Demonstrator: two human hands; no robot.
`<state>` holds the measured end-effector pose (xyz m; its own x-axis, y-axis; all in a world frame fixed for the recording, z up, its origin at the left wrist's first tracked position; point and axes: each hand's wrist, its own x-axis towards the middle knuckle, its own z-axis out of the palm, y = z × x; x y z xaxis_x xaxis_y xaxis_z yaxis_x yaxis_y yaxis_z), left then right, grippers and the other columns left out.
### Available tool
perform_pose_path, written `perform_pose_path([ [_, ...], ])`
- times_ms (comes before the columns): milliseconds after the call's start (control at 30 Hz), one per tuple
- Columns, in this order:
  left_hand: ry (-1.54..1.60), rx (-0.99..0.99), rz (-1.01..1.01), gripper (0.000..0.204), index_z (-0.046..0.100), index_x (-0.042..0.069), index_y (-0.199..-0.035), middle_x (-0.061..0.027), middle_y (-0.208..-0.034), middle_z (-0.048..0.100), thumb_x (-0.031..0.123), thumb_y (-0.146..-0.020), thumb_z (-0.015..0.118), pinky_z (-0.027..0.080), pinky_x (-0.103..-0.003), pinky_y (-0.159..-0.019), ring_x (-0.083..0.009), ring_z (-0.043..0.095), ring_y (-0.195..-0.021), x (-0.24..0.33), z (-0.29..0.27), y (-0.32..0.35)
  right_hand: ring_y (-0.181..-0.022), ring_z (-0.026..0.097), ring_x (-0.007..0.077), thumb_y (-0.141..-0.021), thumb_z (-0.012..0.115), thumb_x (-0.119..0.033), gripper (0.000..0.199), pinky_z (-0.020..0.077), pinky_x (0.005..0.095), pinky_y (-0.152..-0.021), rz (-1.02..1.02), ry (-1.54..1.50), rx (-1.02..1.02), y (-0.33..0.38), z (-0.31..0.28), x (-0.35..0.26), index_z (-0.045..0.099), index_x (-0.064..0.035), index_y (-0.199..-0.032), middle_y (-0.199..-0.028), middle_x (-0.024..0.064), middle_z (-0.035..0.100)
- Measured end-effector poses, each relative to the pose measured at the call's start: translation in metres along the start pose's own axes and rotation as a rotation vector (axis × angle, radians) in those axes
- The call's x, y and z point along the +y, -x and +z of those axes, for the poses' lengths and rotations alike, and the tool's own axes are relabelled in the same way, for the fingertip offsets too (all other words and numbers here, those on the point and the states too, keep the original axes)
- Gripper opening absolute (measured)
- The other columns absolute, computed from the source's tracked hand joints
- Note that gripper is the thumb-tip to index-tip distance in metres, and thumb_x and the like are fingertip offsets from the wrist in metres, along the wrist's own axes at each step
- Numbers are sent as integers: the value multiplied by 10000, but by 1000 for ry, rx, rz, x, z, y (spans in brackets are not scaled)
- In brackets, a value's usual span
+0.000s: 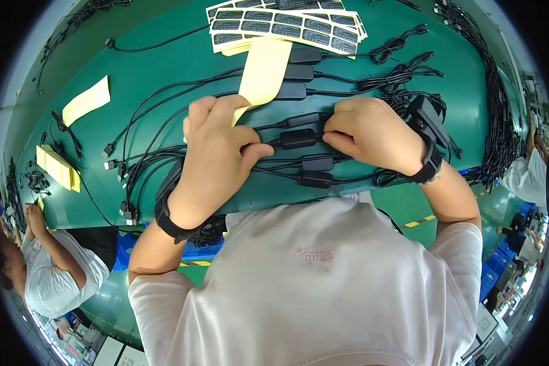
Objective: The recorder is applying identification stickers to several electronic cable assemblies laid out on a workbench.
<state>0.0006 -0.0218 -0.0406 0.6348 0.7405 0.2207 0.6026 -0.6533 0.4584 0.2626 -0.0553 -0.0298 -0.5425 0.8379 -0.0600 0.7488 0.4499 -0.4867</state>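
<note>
My left hand (216,146) is closed on a yellow paper strip (265,70), pinched between its curled fingers. Its thumb reaches toward the left end of a black cable with an inline box (298,139). At the right end of that box, my right hand (372,131) has its thumb and fingers together on the cable. Above it lies another cable with a slim box (302,120). Two more inline boxes, one of them a black box (316,179), lie nearer to me. Farther off, several such cables form a row, including a box (291,91) partly under the strip.
Sheets of dark labels (287,27) lie at the far side of the green table (158,67). Cable plugs (128,210) gather at the left. Yellow papers (58,168) lie farther left, near another person (61,268). A thick cable bundle (491,116) hangs along the right edge.
</note>
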Motion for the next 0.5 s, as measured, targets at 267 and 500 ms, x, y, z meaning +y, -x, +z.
perform_pose_path([
  [267,-4,-82,8,139,687,12,-727,-86,-1180,590,129,-728,761,368,-424,-916,-334,457,-1077,1,-1,-3,-746,623,317,-842,642,-178,176,511,410,-649,-98,173,49,-6,-3,-2,639,-32,-744,-775,117,623],
  [500,-54,-42,48,179,672,21,-719,-75,-1154,585,168,-718,776,364,-438,-870,-325,464,-1053,6,12,-5,-701,611,322,-817,675,-268,268,496,424,-643,71,313,-103,-9,-6,-6,606,-43,-689,-704,113,594],
])
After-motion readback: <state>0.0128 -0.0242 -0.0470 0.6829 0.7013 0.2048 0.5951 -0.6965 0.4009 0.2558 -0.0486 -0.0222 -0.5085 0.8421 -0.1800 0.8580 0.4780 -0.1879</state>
